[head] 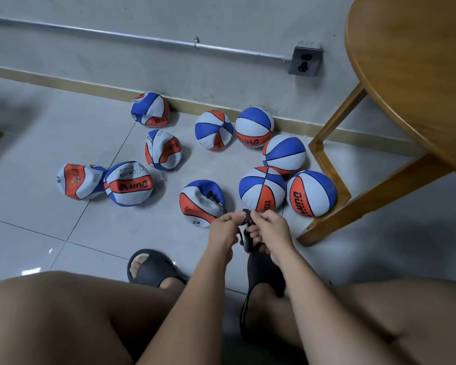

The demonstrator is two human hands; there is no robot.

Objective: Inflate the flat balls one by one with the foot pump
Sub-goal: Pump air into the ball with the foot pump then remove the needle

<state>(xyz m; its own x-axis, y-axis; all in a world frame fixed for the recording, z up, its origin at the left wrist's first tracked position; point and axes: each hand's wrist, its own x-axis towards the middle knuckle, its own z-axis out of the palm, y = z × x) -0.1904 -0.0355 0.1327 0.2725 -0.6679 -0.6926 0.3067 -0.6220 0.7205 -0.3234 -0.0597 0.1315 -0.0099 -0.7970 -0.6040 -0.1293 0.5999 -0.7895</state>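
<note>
The balls (263,189) are panelled blue, white and orange, the slippers (150,268) black, the floor (37,233) pale grey tile.

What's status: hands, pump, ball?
Left hand, right hand both pinching pump. Hose reaches nearest flat ball. Right slipper by pump; nothing blocking.

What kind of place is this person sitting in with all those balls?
Probably a plain indoor room, maybe a storeroom or utility corner: a tiled floor, a bare wall with a metal conduit running to a surface-mounted socket, and a wooden table nearby.
</note>
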